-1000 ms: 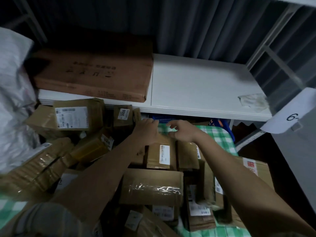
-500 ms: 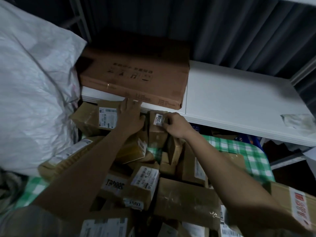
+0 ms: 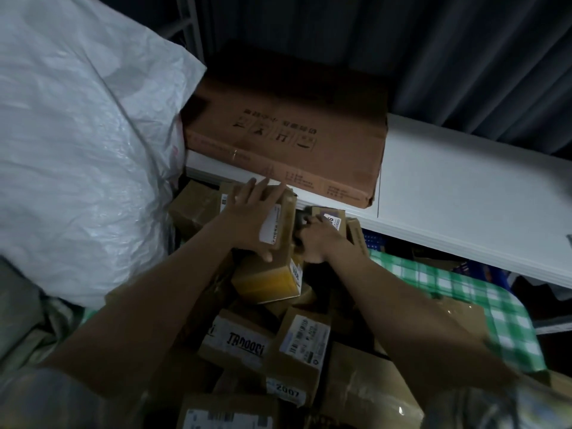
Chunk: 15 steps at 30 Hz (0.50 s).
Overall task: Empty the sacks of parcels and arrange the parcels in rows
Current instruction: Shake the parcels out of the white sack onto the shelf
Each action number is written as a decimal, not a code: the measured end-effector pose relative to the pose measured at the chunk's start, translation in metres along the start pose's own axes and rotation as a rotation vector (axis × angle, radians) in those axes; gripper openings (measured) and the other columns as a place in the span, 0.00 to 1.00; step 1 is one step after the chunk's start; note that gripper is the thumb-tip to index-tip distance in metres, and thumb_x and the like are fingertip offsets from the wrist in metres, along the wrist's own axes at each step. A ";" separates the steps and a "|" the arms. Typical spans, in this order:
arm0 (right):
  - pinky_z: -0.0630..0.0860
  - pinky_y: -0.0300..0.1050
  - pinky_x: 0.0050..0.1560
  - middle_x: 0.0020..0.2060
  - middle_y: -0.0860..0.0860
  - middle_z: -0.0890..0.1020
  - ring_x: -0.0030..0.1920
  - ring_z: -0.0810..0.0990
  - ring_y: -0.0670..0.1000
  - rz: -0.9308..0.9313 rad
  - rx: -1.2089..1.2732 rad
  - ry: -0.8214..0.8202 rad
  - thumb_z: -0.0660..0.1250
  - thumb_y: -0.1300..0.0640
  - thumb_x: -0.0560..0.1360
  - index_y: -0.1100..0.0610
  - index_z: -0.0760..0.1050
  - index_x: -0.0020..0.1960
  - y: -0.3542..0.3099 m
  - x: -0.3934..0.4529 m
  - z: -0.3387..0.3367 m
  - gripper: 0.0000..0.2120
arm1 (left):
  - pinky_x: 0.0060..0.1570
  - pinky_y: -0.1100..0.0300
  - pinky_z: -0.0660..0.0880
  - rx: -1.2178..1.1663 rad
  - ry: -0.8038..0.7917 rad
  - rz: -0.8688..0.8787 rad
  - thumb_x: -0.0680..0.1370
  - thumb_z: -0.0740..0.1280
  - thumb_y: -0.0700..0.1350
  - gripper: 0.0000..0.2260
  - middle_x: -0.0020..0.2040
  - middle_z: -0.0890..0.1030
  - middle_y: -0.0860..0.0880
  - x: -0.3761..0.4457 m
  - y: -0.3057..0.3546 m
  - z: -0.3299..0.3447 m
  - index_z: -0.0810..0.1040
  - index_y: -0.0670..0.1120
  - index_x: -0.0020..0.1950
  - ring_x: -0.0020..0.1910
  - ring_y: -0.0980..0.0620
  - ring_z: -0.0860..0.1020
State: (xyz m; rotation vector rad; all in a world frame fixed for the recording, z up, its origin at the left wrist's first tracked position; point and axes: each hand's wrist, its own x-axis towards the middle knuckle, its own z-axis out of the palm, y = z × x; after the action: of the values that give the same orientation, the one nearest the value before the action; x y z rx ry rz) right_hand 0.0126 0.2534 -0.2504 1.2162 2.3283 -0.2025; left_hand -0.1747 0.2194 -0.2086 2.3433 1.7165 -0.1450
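Cardboard parcel (image 3: 280, 230) under splayed left fingers (image 3: 266, 193) (right hand (image 3: 315, 239) curled).

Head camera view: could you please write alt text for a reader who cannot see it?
A person's left hand lies on a labelled cardboard parcel while the right hand grips a smaller parcel, both atop a heap of parcels. A white sack bulges at left; a flat brown box sits on a white shelf.
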 end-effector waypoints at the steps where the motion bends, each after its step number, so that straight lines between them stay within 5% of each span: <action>1: 0.47 0.60 0.75 0.63 0.58 0.76 0.72 0.62 0.58 -0.003 -0.032 -0.027 0.60 0.49 0.77 0.56 0.76 0.62 -0.001 0.005 0.005 0.18 | 0.71 0.37 0.46 0.050 0.042 0.021 0.60 0.76 0.67 0.63 0.78 0.42 0.43 0.000 -0.001 0.003 0.34 0.52 0.77 0.77 0.39 0.43; 4: 0.41 0.63 0.74 0.53 0.54 0.80 0.69 0.66 0.57 -0.006 -0.030 0.001 0.62 0.50 0.75 0.55 0.78 0.55 -0.004 0.010 0.008 0.14 | 0.60 0.38 0.67 0.203 0.220 0.087 0.53 0.78 0.67 0.63 0.68 0.69 0.38 0.000 -0.009 0.014 0.47 0.48 0.77 0.65 0.36 0.70; 8: 0.43 0.62 0.73 0.34 0.49 0.74 0.56 0.76 0.56 -0.033 0.037 -0.018 0.62 0.51 0.76 0.55 0.77 0.45 -0.008 0.006 0.010 0.09 | 0.61 0.40 0.66 0.177 0.282 0.108 0.57 0.76 0.64 0.58 0.67 0.67 0.40 0.002 -0.016 0.012 0.44 0.50 0.75 0.64 0.37 0.68; 11: 0.49 0.64 0.73 0.44 0.51 0.79 0.62 0.74 0.54 -0.036 -0.120 -0.109 0.60 0.49 0.78 0.56 0.78 0.48 -0.018 0.003 0.017 0.13 | 0.61 0.39 0.66 0.173 0.328 0.094 0.58 0.72 0.69 0.55 0.67 0.68 0.38 0.000 -0.023 0.007 0.46 0.50 0.74 0.63 0.36 0.69; 15: 0.30 0.66 0.72 0.58 0.51 0.80 0.72 0.67 0.52 -0.055 -0.237 -0.135 0.58 0.52 0.79 0.55 0.77 0.58 -0.027 0.005 0.011 0.13 | 0.59 0.38 0.68 0.198 0.381 0.065 0.56 0.72 0.70 0.57 0.65 0.71 0.37 0.000 -0.031 0.007 0.56 0.43 0.76 0.60 0.35 0.72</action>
State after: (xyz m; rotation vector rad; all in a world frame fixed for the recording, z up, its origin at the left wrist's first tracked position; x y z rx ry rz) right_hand -0.0073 0.2376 -0.2654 0.9930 2.1979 -0.0254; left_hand -0.2043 0.2263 -0.2195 2.7096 1.8595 0.1622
